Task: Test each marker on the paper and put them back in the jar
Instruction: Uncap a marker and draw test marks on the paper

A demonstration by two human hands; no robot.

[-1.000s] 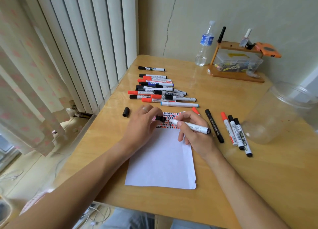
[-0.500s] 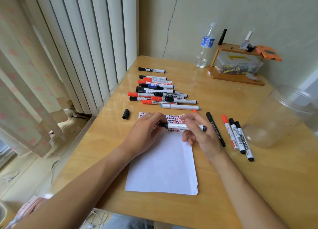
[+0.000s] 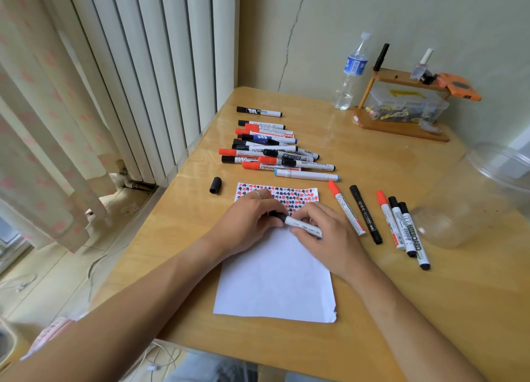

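At the centre of the frame, the left hand and right hand meet over a white sheet of paper. Together they hold 1 white-barrelled marker with a black cap. The left hand's fingers curl round the black cap end; the right hand's fingers pinch the white barrel. Whether the cap is fully pressed on cannot be told.

Above the hands, the top strip of the paper carries rows of small red and black test marks; the rest of the sheet is blank.

Right of the paper lie 5 capped markers side by side on the light wooden table, 2 with red caps and 3 with black. Further right, at the frame's edge, the clear plastic jar lies tipped on its side, and no marker shows inside it.

Toward the upper middle of the frame sits a loose pile of markers with red, black and blue caps, and 1 more marker lies apart just beyond it. A loose black cap rests left of the paper.

In the upper right stand a clear plastic water bottle and a small wooden shelf holding a clear box.

Judging by the many marks, testing is well along, but the pile may still be untested, and returning markers to the jar appears not yet begun.
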